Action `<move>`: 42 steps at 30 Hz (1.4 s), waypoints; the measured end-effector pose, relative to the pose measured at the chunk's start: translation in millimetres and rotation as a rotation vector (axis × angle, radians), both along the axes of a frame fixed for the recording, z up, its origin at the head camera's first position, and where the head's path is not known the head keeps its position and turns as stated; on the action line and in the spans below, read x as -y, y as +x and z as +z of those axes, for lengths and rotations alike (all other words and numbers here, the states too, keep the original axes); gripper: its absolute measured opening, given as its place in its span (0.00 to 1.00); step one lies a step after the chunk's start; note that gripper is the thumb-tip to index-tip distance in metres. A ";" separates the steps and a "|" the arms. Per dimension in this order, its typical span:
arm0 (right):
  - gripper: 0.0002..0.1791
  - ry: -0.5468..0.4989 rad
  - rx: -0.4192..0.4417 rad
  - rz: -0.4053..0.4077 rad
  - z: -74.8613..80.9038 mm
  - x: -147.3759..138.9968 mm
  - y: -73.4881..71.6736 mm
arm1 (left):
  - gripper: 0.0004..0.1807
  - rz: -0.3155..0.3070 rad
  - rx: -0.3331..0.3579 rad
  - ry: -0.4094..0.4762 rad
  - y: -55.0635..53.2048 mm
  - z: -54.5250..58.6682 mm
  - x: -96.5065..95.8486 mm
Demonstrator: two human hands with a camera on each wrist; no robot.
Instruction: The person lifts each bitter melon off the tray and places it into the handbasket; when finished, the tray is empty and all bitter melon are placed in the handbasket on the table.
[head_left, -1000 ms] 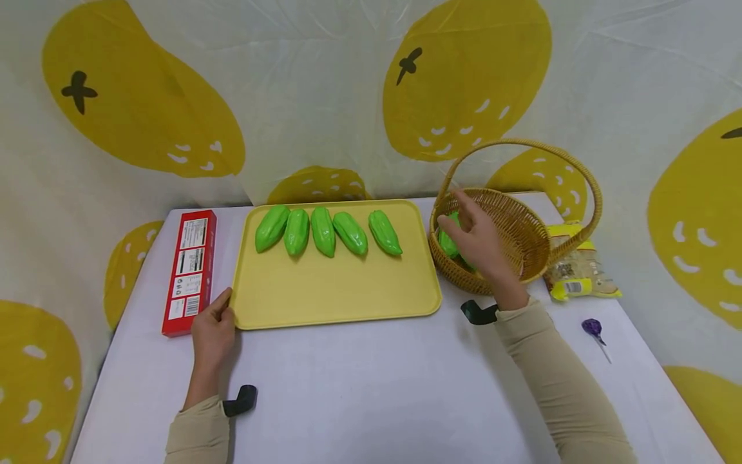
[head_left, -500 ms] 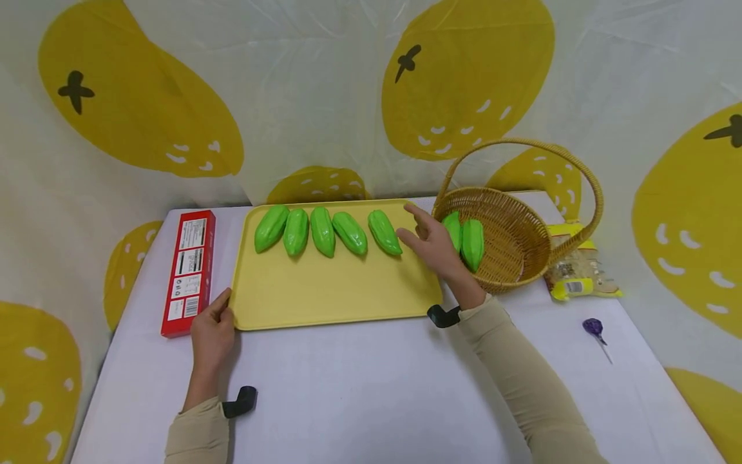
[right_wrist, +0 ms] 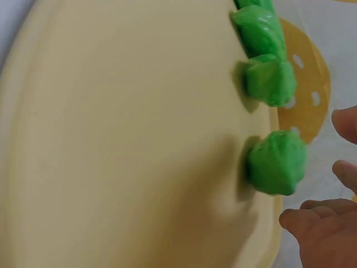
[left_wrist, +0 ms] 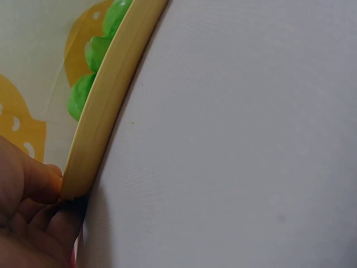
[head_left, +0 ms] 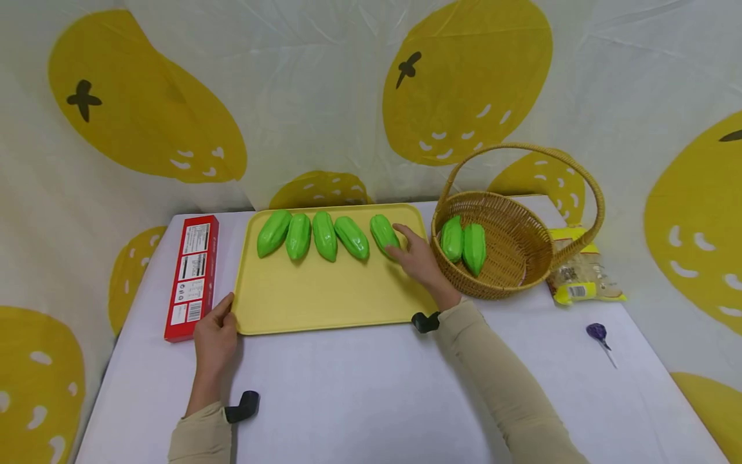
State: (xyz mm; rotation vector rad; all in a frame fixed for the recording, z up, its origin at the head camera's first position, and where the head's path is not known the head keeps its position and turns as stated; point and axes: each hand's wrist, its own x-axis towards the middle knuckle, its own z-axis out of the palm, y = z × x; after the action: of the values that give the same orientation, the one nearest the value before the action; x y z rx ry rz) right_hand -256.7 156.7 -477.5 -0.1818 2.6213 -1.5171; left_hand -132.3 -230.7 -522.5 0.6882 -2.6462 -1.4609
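Note:
My left hand (head_left: 215, 328) pinches the near left corner of a yellow tray (head_left: 324, 296), with the thumb at the rim and fingers curled under it in the left wrist view. Several glossy green, ridged star fruit lie in a row along the tray's far side. The rightmost star fruit (head_left: 384, 233) sits a little apart from the others. My right hand (head_left: 418, 259) is right beside that fruit, its thumb and fingers spread. In the right wrist view a gap shows between the fingertips and the fruit (right_wrist: 277, 163).
A wicker basket (head_left: 516, 258) with a tall handle stands right of the tray, two star fruit (head_left: 464, 245) inside. Beyond it lies a yellow-and-clear packet (head_left: 580, 274). A purple lollipop (head_left: 597, 333) lies in front. Left of the tray is a red box (head_left: 193, 277).
My right hand has left the basket, uncovering the two star fruit there, and moved left to the rightmost fruit on the tray. The left hand has stayed on the tray's corner.

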 end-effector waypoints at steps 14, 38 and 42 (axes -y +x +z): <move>0.37 0.045 0.008 -0.037 -32.1 8.8 -10.4 | 0.26 -0.002 0.020 -0.004 -0.2 0.2 -0.7; 0.35 0.053 0.011 -0.062 -33.4 10.5 -7.5 | 0.26 -0.004 -0.004 0.008 0.3 -1.2 -0.3; 0.35 0.057 0.014 -0.062 -33.6 10.1 -8.4 | 0.26 0.001 0.003 0.021 0.1 -0.9 -0.6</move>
State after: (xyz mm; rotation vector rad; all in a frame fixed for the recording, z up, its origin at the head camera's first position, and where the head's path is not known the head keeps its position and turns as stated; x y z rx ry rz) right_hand -265.1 146.6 -511.0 -0.0860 2.6795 -1.4547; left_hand -132.1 -230.1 -523.3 0.6945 -2.6358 -1.4906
